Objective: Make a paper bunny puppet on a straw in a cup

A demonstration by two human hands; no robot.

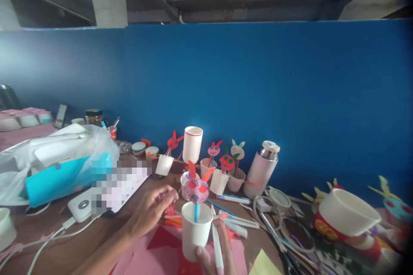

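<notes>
My right hand at the bottom of the view grips a white paper cup, with a white marker pen lying along its fingers. A blue straw rises from the cup and carries a pink paper rabbit face with red ears. My left hand reaches in from the lower left, fingers curled. Its fingertips stop just left of the rabbit face, and I cannot tell whether they hold anything small.
Finished paper-cup figures and a stack of white cups stand against a blue wall. A pink thermos flask stands to their right. Pink paper lies below my hands, with scissors and cables at right, and a plastic bag at left.
</notes>
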